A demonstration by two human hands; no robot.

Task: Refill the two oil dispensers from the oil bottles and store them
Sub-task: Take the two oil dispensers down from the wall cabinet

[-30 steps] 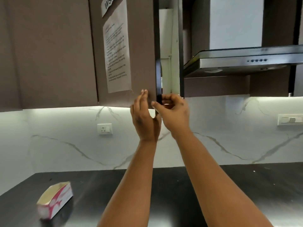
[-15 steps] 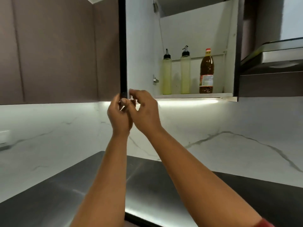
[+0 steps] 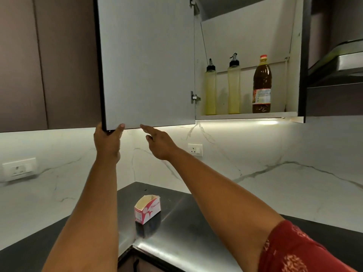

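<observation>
Pale cabinet door [image 3: 145, 61] gripped by left hand [image 3: 107, 142]; right hand [image 3: 159, 142] fingers straight.

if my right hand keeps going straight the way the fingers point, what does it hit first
Probably the bottom edge of the open cabinet door: the right hand points up-left with its fingertips just under that edge. Depth is unclear, so it might pass behind it.

Open cabinet door [image 3: 146, 61] leaves the shelf [image 3: 245, 115] front unobstructed.
</observation>
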